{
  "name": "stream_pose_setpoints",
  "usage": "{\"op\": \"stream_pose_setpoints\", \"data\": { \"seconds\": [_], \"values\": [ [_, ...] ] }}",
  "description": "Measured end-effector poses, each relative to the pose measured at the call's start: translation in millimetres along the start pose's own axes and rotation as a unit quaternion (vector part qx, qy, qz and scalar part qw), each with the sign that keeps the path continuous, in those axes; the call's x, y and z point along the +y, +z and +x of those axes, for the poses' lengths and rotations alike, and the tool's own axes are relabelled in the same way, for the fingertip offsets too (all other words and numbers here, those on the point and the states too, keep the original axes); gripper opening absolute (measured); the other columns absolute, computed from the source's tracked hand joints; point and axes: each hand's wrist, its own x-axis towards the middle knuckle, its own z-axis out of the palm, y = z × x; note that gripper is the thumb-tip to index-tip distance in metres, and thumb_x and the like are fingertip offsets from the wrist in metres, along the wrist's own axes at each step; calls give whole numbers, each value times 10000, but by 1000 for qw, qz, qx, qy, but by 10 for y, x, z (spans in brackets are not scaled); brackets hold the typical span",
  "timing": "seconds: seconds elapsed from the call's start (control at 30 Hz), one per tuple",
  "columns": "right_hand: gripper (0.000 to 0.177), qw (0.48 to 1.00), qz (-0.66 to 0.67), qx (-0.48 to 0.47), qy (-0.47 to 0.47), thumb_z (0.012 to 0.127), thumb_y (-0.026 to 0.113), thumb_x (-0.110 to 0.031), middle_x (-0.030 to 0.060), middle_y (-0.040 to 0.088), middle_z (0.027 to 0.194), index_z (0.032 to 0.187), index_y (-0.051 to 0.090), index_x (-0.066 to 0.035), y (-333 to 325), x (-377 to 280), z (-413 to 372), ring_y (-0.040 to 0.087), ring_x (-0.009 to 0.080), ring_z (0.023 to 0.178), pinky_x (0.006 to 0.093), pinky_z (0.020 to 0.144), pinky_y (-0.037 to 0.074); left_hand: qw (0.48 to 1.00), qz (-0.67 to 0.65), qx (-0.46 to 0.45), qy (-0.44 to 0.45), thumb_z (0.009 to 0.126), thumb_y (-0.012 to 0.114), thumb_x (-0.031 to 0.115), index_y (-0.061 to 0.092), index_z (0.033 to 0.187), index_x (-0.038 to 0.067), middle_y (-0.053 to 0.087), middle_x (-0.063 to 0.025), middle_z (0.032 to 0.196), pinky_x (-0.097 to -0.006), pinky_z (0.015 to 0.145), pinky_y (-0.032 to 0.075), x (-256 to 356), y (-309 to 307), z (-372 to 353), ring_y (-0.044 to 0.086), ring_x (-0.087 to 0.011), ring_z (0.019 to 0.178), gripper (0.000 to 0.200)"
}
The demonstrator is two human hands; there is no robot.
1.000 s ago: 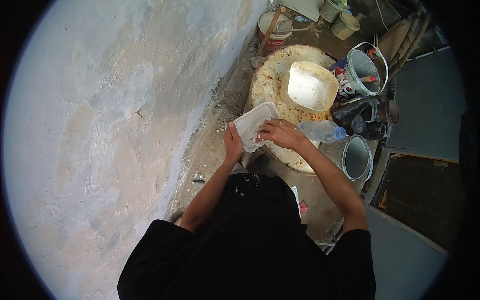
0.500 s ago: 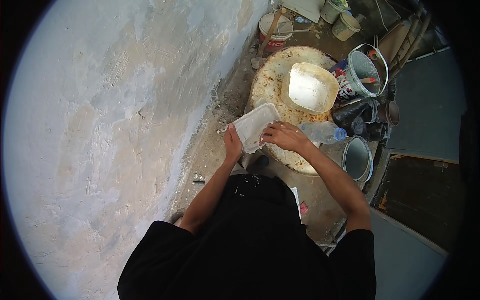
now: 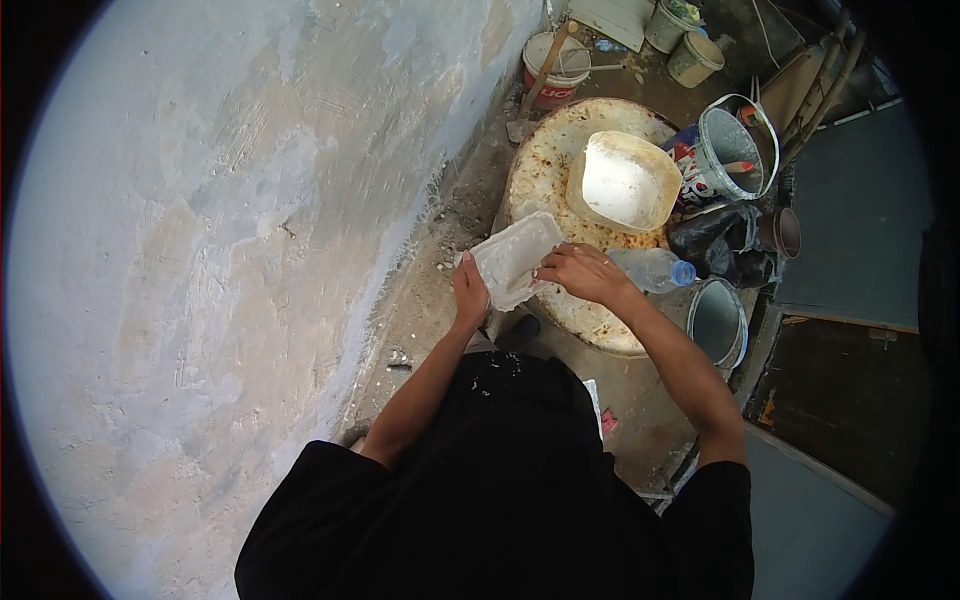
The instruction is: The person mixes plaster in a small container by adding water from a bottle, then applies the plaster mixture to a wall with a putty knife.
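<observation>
Head view: one pale tray, in hand

Principal item: shallow pale tray (image 3: 515, 255), roughly rectangular, tilted, above the near left edge of the tabletop (image 3: 550, 140). Its long axis runs from my left hand (image 3: 470, 292) away and to the right. My left fingers are clasped on the near left end, thumb along the edge. My right hand (image 3: 587, 270) is at the opposite side, so the tray lies directly left of those fingers. They are bent together; whether they pinch the edge or only rest against it, I cannot tell. Neither hand is clearly nearer; both are at the tray.

Surface: tabletop, round, cream, rust-stained. Farther out on it, one cream basin (image 3: 580, 190); just right of my right hand, one clear bottle (image 3: 645, 268), lying on its side.

Room: patchy plastered wall (image 3: 230, 280) to the left; dirty floor (image 3: 640, 425) below. Beyond the tabletop, one red-labelled bucket (image 3: 548, 92). Along its right side, one handled bucket (image 3: 700, 172), one black bag (image 3: 703, 243), one grey bucket (image 3: 717, 325).
</observation>
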Motion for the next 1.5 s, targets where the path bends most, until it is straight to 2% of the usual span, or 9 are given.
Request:
{"op": "stream_pose_setpoints", "data": {
  "seconds": [0.1,0.3,0.5,0.7,0.83,1.03,1.23,1.43,1.5],
  "values": [
    [241,997,14,71,8,849,523,-74,30,666,998,1043,639,-157,-17,-7,7,616,218,1034,353,862,515,1000,8,2,3,1053,286,348,599,994,-75,645,-103,904,-291,751,465,62,30,-16,576,-137,809,530],
    [264,1000,-2,-24,6,840,536,-64,32,664,999,1062,638,-163,-2,-114,71,620,220,1017,354,854,518,999,28,-4,-22,1052,276,362,591,1023,-81,644,-111,923,-305,781,467,92,8,-34,586,-152,842,544],
    [242,998,27,52,18,863,509,-98,32,666,986,1055,642,-162,-73,-96,74,620,222,1013,346,843,520,1000,-1,14,-18,1052,279,360,587,1047,-81,647,-119,934,-311,785,465,-22,-26,12,586,-163,846,538],
    [259,1000,10,-11,22,857,511,-90,36,665,987,1068,640,-167,-21,-116,88,622,222,1010,348,833,521,999,37,15,-22,1051,290,354,591,1049,-78,648,-123,944,-309,778,462,-69,-48,4,587,-164,847,527],
    [249,998,18,57,34,856,506,-92,48,661,985,1056,638,-157,-102,-61,57,622,229,1009,354,840,519,1000,16,19,-13,1040,290,431,599,1063,-51,643,-92,957,-280,771,475,-120,-41,24,589,-132,846,573],
    [291,999,27,-14,17,835,521,-62,48,660,996,1083,638,-159,-16,-157,103,617,230,1030,359,860,516,998,-38,12,-46,1036,296,444,598,1077,-50,645,-94,964,-287,785,477,-67,8,7,593,-138,857,580],
    [275,996,51,48,59,827,528,-47,54,662,1004,1062,637,-141,-108,-35,81,611,242,1044,367,870,510,999,-17,12,-39,1049,282,378,593,1067,-84,654,-122,964,-300,804,471,-38,23,9,604,-167,879,558],
    [337,996,50,-39,56,817,526,-29,57,661,1048,1114,626,-153,-63,-73,107,610,249,1055,372,871,509,999,11,11,-40,1048,280,387,596,1051,-81,651,-121,959,-307,799,469,-21,29,0,600,-168,866,565],
    [325,996,61,-6,71,823,520,-30,62,659,1049,1108,622,-147,-58,-22,89,611,248,1053,374,868,510,999,15,13,-27,1048,281,387,596,1044,-79,651,-117,954,-304,794,469,-37,30,-1,599,-163,858,563]
  ]
}}
